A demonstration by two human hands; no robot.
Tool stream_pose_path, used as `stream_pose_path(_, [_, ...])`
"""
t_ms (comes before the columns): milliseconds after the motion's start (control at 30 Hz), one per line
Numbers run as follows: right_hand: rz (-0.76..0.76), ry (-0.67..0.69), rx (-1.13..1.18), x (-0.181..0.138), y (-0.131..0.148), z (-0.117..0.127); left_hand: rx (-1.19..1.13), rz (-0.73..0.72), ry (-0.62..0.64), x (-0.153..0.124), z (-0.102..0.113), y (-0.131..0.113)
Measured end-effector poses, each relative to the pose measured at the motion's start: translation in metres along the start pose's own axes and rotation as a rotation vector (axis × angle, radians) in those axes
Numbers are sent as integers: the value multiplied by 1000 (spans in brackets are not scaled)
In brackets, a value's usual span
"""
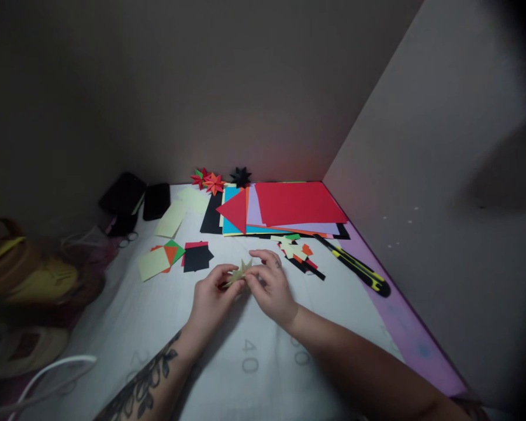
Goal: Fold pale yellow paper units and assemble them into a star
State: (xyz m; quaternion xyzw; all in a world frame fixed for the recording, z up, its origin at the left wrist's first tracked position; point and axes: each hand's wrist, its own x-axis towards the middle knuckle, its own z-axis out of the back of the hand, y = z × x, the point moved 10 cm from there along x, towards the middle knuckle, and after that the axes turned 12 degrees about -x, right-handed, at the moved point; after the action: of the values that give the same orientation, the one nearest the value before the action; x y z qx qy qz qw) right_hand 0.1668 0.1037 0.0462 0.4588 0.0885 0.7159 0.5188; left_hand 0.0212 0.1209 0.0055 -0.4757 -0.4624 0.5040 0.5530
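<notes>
Forearms (355,359) lie nearest my camera. From the left, I see flat squares (154,264), by my judgement not yet worked; stars (214,183) at the back look finished. Centrally, left hand (213,292) and right hand (272,287) are together, pinching a pale star (242,269); its points show, though the grip hides how much remains. Rightward, sheets (300,203), scraps (293,249) and a cutter (356,268) leave the hands unobstructed.
</notes>
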Motion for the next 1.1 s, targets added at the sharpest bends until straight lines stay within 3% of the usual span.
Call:
stream_pose_path(133, [-69, 66, 49, 1, -6, -5, -39, 30, 36, -1, -5, 0])
stream_pose_path(267, [-259, 75, 158, -1, -26, -13, -139, 108, 30, 1, -7, 4])
stream_pose_path(367, [-419, 62, 377, -7, -43, -24, -211, 162, 3, 3, -6, 8])
stream_pose_path(500, [-582, 200, 671, -17, -52, -51, -192, 149, -20, 5, -6, 6])
stream_pose_path(733, [-562, 281, 606, -19, -45, -48, -233, 222, 106, 3, -16, 11])
stream_pose_path(933, [-532, 313, 750, -18, -36, -54, -407, 148, -38, 3, -1, 7])
stream_pose_path(1100, [-636, 260, 748, -19, -46, -54, -391, 151, -75, 6, 3, 11])
